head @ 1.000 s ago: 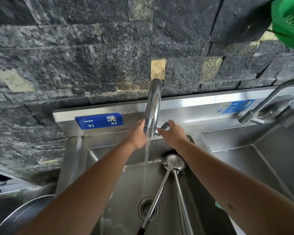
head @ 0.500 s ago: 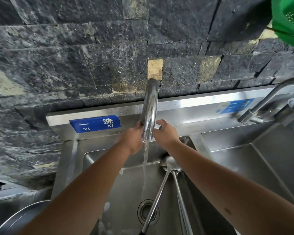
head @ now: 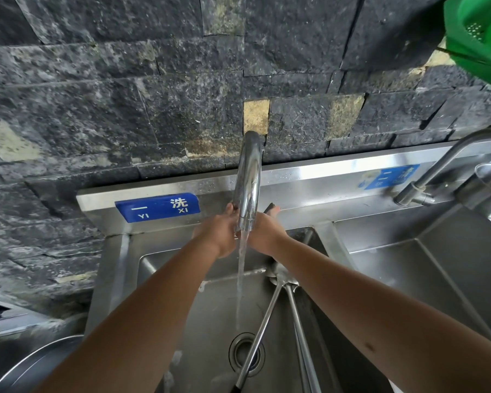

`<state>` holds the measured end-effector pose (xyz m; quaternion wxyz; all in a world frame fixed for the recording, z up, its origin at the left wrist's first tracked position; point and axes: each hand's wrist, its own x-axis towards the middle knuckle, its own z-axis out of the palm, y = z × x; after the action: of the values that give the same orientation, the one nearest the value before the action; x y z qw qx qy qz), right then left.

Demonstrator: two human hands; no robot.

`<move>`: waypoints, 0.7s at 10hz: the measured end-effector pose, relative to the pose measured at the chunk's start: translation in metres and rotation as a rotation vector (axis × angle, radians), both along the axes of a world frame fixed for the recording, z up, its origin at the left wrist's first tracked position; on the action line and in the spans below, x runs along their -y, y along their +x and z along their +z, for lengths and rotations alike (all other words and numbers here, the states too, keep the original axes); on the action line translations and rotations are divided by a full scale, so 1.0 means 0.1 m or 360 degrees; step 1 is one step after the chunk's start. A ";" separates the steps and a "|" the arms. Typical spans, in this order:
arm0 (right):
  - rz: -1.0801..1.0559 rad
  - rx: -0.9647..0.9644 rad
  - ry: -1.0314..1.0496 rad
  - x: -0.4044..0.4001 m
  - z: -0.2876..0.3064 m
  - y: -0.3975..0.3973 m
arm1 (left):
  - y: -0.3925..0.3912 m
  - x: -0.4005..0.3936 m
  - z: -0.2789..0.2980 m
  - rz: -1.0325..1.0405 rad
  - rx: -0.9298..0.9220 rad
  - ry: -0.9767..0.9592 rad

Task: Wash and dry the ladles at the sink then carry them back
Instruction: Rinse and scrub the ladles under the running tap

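The two ladles (head: 284,302) lie below your hands in the sink (head: 182,293), bowls toward the back wall, long shiny steel handles running back toward you. Your left hand (head: 220,232) and right hand (head: 264,231) touch the running faucet (head: 248,188); whether either grips it is unclear.

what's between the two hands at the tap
In the head view, the faucet spout and its running water stream pass between the left hand and right hand.
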<state>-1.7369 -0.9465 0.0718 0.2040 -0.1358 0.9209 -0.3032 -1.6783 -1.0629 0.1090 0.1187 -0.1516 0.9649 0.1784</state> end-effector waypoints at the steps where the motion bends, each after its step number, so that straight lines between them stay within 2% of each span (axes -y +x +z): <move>1: 0.0141 -0.0059 0.0143 -0.01 -0.05 0.01 | -0.04 0.01 -0.05 -0.0040 0.0028 -0.0062; 3: 0.0154 -0.0029 0.0145 -0.06 0.06 -0.05 | -0.02 0.02 0.06 -0.0140 0.0028 -0.0103; 6: 0.0377 -0.0196 0.0213 -0.22 0.04 -0.08 | -0.14 0.16 -0.09 -0.0392 0.0101 -0.0127; 7: 0.0448 -0.0186 0.0246 -0.28 0.01 -0.13 | -0.19 0.23 -0.22 -0.0340 0.0171 -0.0098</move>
<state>-1.7499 -0.9188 0.0725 0.2004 -0.2645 0.9237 -0.1915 -1.6973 -1.0855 0.0872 0.1837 -0.0608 0.9729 0.1266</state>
